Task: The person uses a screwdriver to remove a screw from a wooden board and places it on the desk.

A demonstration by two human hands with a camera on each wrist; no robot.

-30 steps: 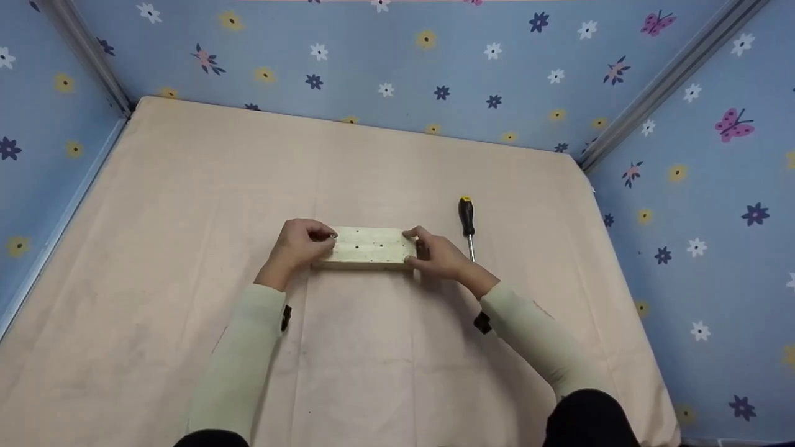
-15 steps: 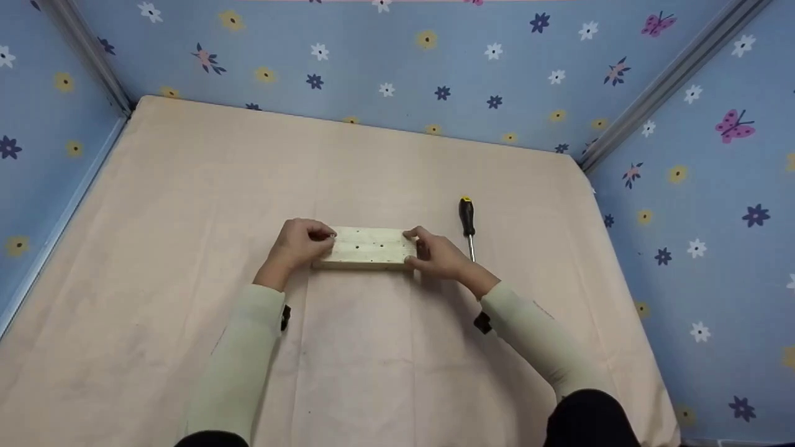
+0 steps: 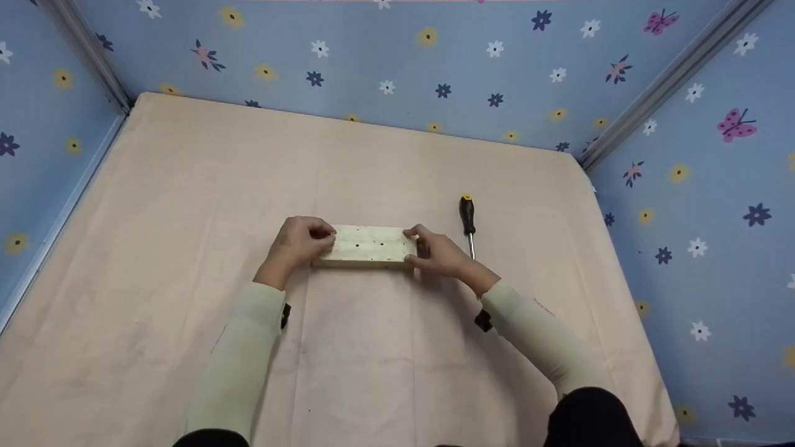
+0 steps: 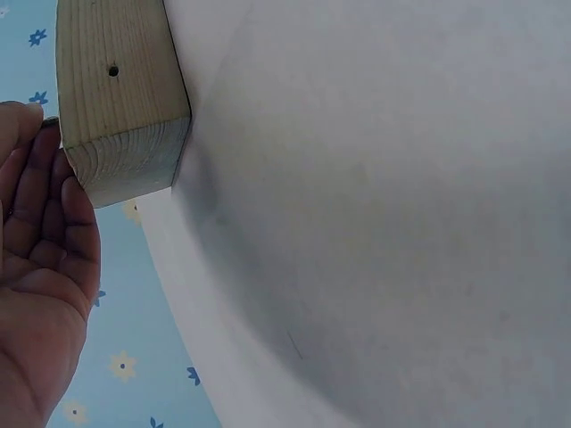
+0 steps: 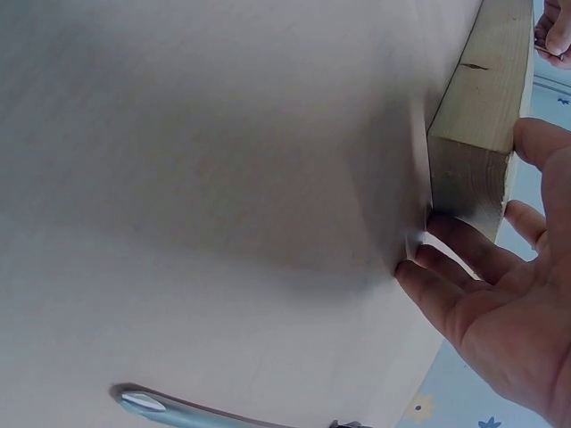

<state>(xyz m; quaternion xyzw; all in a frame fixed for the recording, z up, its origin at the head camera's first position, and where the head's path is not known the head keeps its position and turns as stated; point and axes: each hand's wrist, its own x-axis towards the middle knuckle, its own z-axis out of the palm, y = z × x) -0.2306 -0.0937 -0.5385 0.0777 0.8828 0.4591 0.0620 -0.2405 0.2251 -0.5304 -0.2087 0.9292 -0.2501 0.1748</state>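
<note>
A pale wooden block (image 3: 366, 251) lies lengthwise on the cloth, with several small dark holes in its top. My left hand (image 3: 301, 241) is at its left end, thumb and forefinger pinching a small, thin metal piece (image 4: 51, 120) at the top edge. Most of that piece is hidden by the fingertips. The other left fingers curl beside the block's end. On the opposite end, my right hand (image 3: 440, 253) grips the block, thumb at the near corner and forefinger at the far one. Its lower fingers (image 5: 428, 290) reach down to the cloth.
Beyond my right hand lies a screwdriver (image 3: 467, 216) with a black and yellow handle, its shaft pointing toward me and its tip hidden behind the right wrist. A beige cloth (image 3: 354, 372) covers the table. Blue flowered panels (image 3: 372, 56) enclose the back and sides.
The metal piece at the left fingertips shows less than a second ago. Both hands and the block hold their places; the view shifts very slightly.
</note>
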